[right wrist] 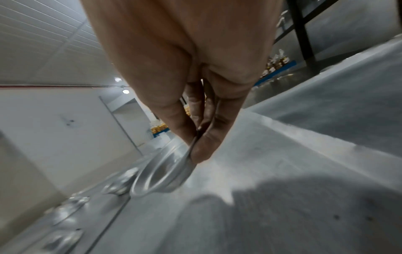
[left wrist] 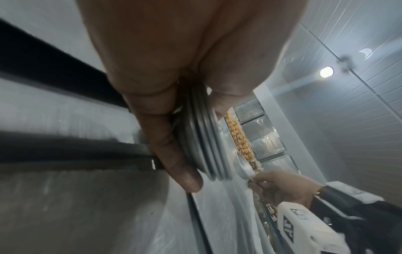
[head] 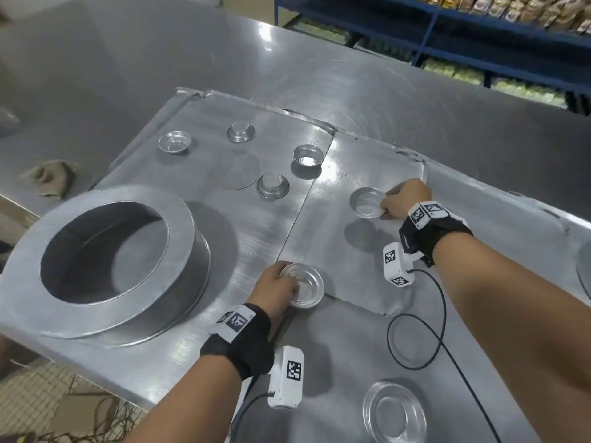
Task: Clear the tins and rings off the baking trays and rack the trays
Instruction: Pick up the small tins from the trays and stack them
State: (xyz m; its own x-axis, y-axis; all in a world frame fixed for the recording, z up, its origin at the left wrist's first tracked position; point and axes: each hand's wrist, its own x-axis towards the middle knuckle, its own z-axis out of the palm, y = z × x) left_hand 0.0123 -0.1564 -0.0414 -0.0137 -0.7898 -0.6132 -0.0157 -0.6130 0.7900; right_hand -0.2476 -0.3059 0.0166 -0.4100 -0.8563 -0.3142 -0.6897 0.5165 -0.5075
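Observation:
Two flat baking trays lie side by side on the steel table: the left tray (head: 204, 238) and the right tray (head: 361, 251). My left hand (head: 275, 286) grips a small stack of round tins (head: 305, 287) near the seam between the trays; the left wrist view shows the nested rims (left wrist: 202, 142) pinched between thumb and fingers. My right hand (head: 401, 199) pinches the rim of a single small tin (head: 366, 203) above the right tray, seen close in the right wrist view (right wrist: 161, 175). Several more small tins (head: 175, 142) sit on the left tray. A large metal ring (head: 108, 251) stands on the left tray's near end.
A shallow round tin (head: 395, 410) lies on the table near my right forearm. A crumpled cloth (head: 51, 177) sits at the left. Blue shelves (head: 428, 43) with packed goods stand behind the table. A black cable (head: 415, 334) loops from the wrist camera.

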